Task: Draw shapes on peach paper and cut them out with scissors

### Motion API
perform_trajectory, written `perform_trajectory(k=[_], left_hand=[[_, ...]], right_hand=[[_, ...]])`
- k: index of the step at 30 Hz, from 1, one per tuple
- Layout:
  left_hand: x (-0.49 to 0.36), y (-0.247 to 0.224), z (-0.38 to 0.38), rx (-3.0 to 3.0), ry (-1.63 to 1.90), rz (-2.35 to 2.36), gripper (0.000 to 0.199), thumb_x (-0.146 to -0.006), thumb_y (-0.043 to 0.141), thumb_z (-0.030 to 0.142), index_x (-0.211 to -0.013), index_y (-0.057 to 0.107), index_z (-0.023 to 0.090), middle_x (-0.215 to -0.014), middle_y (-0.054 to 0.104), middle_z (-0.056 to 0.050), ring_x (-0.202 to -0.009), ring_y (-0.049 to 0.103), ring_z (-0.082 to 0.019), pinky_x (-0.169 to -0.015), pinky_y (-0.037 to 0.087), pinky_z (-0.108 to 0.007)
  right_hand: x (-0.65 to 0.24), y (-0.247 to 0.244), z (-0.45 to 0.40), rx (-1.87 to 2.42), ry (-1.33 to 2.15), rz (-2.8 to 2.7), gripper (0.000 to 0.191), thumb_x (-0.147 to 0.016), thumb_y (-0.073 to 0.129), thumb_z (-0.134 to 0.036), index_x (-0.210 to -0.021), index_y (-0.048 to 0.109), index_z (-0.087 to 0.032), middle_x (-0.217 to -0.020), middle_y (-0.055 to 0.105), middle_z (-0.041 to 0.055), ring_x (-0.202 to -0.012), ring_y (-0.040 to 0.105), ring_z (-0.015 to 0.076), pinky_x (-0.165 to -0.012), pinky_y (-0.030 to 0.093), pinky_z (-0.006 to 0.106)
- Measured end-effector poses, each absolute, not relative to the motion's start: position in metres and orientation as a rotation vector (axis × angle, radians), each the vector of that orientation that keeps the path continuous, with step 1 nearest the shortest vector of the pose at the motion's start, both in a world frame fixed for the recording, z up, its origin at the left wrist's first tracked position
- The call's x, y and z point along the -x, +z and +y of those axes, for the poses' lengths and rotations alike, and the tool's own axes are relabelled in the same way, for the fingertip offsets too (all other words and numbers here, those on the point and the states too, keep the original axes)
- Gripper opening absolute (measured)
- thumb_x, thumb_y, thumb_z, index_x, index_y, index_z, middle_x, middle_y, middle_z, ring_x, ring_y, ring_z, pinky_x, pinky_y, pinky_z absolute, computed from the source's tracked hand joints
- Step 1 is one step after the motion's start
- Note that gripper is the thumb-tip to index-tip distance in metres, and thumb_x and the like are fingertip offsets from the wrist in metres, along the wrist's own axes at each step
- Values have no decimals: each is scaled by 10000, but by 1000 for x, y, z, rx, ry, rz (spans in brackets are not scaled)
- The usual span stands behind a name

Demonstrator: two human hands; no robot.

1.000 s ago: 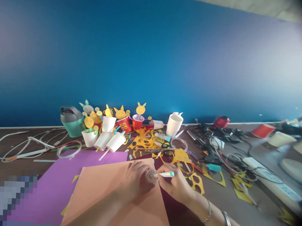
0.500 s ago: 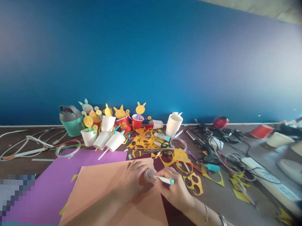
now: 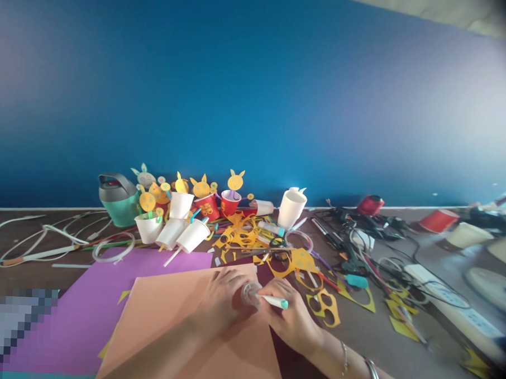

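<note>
My right hand [image 3: 289, 317] is closed round a white marker [image 3: 275, 301] with a teal end, its tip side pointing left. That tip meets a small round, clear object [image 3: 249, 294], perhaps a roll of tape or a lid; its kind is hard to make out. My left hand [image 3: 223, 294] is curled against the object's left side and presses it to the sheet. Underneath lies a salmon-orange sheet of paper [image 3: 159, 319], partly over a purple sheet [image 3: 80, 305]. The marker's tip is hidden by my fingers and the round object.
Paper cups with yellow animal faces [image 3: 235, 181] line the wall. Yellow cut-out scraps [image 3: 323, 307] and scissors [image 3: 271, 250] lie beyond and right of my hands. A power strip [image 3: 449, 298] and cables are at the right, a teal container [image 3: 120, 206] at the back left.
My right hand and the marker have shifted very slightly, the marker's teal end a little to the left. My left hand keeps its place on the round object.
</note>
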State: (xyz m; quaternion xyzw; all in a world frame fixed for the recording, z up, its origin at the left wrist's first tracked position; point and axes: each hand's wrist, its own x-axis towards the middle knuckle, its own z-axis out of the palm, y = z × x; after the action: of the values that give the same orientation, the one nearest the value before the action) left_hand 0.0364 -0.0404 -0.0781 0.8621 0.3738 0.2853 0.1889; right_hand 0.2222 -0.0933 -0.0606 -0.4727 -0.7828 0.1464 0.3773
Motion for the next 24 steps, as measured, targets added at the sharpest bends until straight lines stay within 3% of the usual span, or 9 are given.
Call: perform_trajectory(k=[7,13,18,24], left_hand=[[-36,-79,-40,-2428,782,1048,366,-679,700,356,-1022,608,267,-1008,653,-28,-959,560,-240,-850,426,-367],[-36,-80,-40,-2406,756,1068,366,-644,724,310,-990,610,266,-983,654,-4,-945,567,-228,-831,425,-354],[-34,-79,-39,-2409,725,1072,433,-638,733,304,-1048,609,245,-1023,652,-27,-975,559,-248,-841,418,-378],[-31,-79,-40,-2439,744,1025,422,-674,727,327,-1063,595,232,-1026,641,-42,-973,542,-250,-850,411,-386]], right_hand=[[-225,-59,-89,1248,596,-1886,102,-854,516,-215,-793,595,-196,-746,626,29,-698,556,167,-646,428,272],[-230,-51,-68,1320,1001,-1770,147,-845,519,-244,-759,603,-160,-613,586,-8,-561,507,121,-507,374,218],[-230,-33,-43,1276,1091,-1927,221,-782,511,-159,-562,538,-165,-557,579,-14,-532,523,110,-497,372,209],[-227,-15,-25,1305,1049,-2214,261,-736,513,-166,-476,533,-172,-459,530,-23,-451,488,98,-432,330,208]])
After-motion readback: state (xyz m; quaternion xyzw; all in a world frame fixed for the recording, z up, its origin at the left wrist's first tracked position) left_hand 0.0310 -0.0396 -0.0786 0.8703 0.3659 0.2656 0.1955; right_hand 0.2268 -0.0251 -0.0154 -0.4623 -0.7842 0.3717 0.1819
